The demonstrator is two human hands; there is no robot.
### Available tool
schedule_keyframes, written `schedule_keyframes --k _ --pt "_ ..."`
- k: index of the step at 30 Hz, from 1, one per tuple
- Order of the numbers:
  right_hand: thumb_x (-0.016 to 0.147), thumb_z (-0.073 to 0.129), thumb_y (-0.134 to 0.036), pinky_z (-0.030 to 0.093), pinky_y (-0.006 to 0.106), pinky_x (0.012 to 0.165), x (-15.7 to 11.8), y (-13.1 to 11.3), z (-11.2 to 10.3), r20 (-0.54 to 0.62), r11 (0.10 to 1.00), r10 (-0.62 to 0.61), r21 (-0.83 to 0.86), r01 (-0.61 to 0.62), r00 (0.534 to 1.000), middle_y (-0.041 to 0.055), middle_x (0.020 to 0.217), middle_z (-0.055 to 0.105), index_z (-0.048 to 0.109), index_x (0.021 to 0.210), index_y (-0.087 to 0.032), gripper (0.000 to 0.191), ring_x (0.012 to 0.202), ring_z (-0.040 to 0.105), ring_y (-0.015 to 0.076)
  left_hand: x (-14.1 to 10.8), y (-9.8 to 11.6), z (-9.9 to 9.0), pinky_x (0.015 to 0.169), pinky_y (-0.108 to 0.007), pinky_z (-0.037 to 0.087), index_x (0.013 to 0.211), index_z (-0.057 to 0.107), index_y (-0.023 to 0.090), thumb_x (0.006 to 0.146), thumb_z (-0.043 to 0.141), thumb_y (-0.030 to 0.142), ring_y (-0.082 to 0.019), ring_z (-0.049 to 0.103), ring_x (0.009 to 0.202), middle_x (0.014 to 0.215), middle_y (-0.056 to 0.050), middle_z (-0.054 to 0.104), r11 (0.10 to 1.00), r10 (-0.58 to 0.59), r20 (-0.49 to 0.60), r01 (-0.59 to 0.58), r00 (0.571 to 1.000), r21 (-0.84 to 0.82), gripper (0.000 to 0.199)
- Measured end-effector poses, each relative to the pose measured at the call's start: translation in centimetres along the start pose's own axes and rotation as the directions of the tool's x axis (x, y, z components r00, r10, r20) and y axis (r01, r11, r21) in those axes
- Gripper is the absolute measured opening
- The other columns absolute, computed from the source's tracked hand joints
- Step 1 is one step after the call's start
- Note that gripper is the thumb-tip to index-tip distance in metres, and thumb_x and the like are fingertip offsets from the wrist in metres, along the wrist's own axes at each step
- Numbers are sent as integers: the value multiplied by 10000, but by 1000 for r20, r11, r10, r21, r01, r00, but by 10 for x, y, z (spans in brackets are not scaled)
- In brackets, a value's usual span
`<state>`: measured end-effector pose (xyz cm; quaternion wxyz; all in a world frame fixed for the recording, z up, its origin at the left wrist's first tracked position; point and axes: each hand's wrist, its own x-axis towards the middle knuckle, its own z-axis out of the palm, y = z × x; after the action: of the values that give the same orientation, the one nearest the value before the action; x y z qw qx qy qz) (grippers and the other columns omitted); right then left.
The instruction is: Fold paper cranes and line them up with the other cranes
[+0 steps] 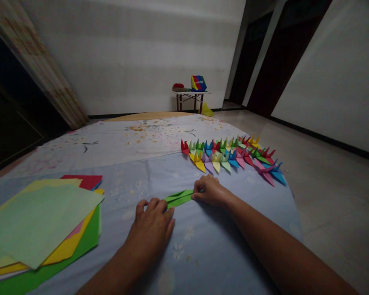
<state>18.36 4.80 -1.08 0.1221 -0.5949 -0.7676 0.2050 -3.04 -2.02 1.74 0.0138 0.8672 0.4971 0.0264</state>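
Note:
A folded strip of green paper (180, 198) lies on the blue floral cloth between my hands. My left hand (155, 221) rests over its left end, fingers spread and lying down on paper and cloth. At the right end, my right hand (209, 190) pinches the paper between thumb and fingers. Beyond my right hand stand rows of folded paper cranes (217, 162) in red, yellow, green, blue, pink and purple. To the left of my left hand lies a fanned stack of coloured paper sheets (46, 217), pale green on top.
The round table carries a blue cloth (184, 262) and a white floral cloth (117, 139). By the far wall, a small table (187, 93) holds a multicoloured box (198, 83) and a red item (178, 85). A yellow bag (206, 110) sits beneath it. Tiled floor (335, 196) is at right.

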Motion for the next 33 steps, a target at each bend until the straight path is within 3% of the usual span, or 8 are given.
schedule_keyframes --k 3,6,8,11,14,20,29,33 --pt "677 672 -358 313 301 740 1 3 -3 -8 997 -1 83 1 1000 38 816 599 659 696 -197 162 913 463 219 1 0 -1 889 -483 259 963 648 228 843 409 246 -260 486 977 978 -77 600 1000 6 5 -6 1000 -6 268" --pt "718 638 -398 324 288 753 1 2 -2 -115 980 -18 193 41 993 34 820 603 657 746 -186 214 898 478 194 1 1 -2 881 -484 269 945 653 230 839 409 236 -261 493 957 960 -76 600 1000 9 -2 -9 1000 -7 266" --pt "697 657 -436 316 304 780 2 0 2 -167 981 -41 182 72 985 32 850 602 663 797 -200 256 905 474 194 1 2 -2 876 -491 269 932 658 234 833 418 234 -265 497 947 948 -76 603 1000 14 -6 -14 1000 -11 259" --pt "652 704 -433 291 334 807 2 -2 7 -134 992 -70 91 82 989 25 862 599 671 815 -229 264 924 457 208 1 0 -2 872 -491 263 927 663 241 830 433 245 -265 502 938 930 -72 608 999 24 -35 -26 999 -45 250" --pt "676 697 -394 276 339 807 3 -1 8 -92 995 -74 60 80 993 21 862 604 674 818 -244 207 930 450 209 4 -6 -1 875 -471 261 911 667 247 850 425 277 -246 512 913 885 -54 618 996 19 -96 -28 995 -91 252" --pt "689 694 -386 265 333 794 4 4 9 -107 992 -112 53 118 988 20 854 598 676 821 -256 187 926 448 204 16 -19 14 894 -454 258 1068 583 192 864 419 326 -247 519 982 1014 -82 627 979 -149 -297 100 943 -176 294" --pt "723 671 -393 285 352 827 3 -1 15 -159 966 -234 73 248 959 37 909 588 655 902 -242 235 957 440 208 20 -22 25 865 -435 302 902 600 207 806 495 273 -220 570 905 912 -26 657 941 -131 -209 56 969 -333 157" --pt "768 621 -395 327 353 868 1 -3 12 -291 941 -228 179 287 929 59 971 585 598 1039 -220 324 982 461 197 20 -24 21 856 -424 351 878 595 197 788 505 276 -221 585 862 875 -31 659 893 -186 -202 80 962 -444 149"
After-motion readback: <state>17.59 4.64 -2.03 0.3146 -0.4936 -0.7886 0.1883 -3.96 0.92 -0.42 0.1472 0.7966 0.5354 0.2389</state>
